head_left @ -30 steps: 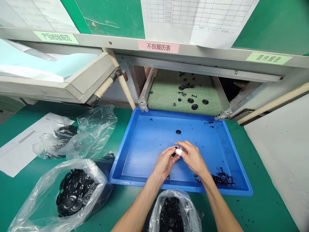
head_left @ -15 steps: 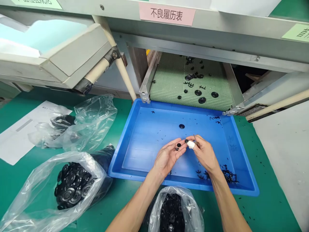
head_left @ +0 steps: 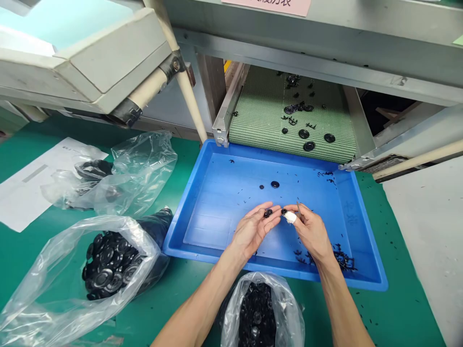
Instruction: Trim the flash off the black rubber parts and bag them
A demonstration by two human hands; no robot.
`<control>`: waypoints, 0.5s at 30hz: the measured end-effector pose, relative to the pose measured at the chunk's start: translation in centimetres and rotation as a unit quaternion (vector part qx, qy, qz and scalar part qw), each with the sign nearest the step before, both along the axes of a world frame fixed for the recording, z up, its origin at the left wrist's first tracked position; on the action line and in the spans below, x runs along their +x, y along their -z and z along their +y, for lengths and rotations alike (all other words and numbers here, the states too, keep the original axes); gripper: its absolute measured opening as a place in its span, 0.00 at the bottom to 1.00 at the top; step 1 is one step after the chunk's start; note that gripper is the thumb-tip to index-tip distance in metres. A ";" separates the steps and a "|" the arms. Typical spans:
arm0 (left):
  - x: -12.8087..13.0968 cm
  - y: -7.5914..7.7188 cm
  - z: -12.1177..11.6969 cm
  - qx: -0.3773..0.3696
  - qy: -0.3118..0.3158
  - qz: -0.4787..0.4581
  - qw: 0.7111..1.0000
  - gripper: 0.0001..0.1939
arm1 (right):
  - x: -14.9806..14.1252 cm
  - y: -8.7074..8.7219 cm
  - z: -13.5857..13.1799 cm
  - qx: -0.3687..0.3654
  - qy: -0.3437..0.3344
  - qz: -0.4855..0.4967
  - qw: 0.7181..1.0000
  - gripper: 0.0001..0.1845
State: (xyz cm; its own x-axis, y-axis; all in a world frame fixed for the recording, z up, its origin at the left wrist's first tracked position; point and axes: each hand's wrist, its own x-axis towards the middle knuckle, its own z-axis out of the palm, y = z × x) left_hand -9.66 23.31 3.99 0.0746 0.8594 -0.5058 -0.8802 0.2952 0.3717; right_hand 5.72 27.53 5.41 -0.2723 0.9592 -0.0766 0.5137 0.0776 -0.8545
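Observation:
Over the blue tray (head_left: 224,193), my left hand (head_left: 253,229) is palm up with its fingers stretched out, holding small black round plastic parts (head_left: 268,212). Close to its fingertips, my right hand (head_left: 307,226) pinches a small black part (head_left: 284,211). White tape (head_left: 290,217) wraps a digit of the right hand. A thin tool (head_left: 298,208), its kind unclear, shows between the right fingers. Beyond the hands, a black disc (head_left: 275,184) and a smaller round piece (head_left: 261,187) lie in the tray. Black sprue scraps (head_left: 343,260) are heaped in its near right corner.
A green conveyor belt (head_left: 260,115) carrying black discs and sprues ends above the tray's far edge. Clear bags of black parts stand at left (head_left: 108,265) and in front (head_left: 256,313). Another plastic bag (head_left: 141,168) lies near a paper sheet (head_left: 21,193). A metal shelf (head_left: 325,43) overhangs the belt.
The camera view has shifted a little. A small black round piece now lies in the tray beside the larger disc. The parts on my left fingers sit closer together.

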 end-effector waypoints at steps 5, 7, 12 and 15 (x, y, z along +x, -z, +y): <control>0.1 0.2 0.1 -0.019 -0.003 0.021 1.000 0.08 | -0.1 0.0 -0.2 -0.006 0.001 -0.007 1.000 0.15; 0.1 0.3 0.1 -0.025 -0.010 0.022 0.999 0.07 | -0.1 0.0 -0.2 -0.003 0.001 -0.007 1.000 0.15; 0.1 0.5 0.1 -0.030 -0.022 -0.002 0.999 0.13 | 0.0 0.2 -0.2 0.011 -0.004 -0.012 1.000 0.15; 0.0 0.6 0.2 -0.038 -0.023 -0.018 0.999 0.16 | 0.0 0.2 -0.3 0.018 -0.017 -0.024 0.999 0.14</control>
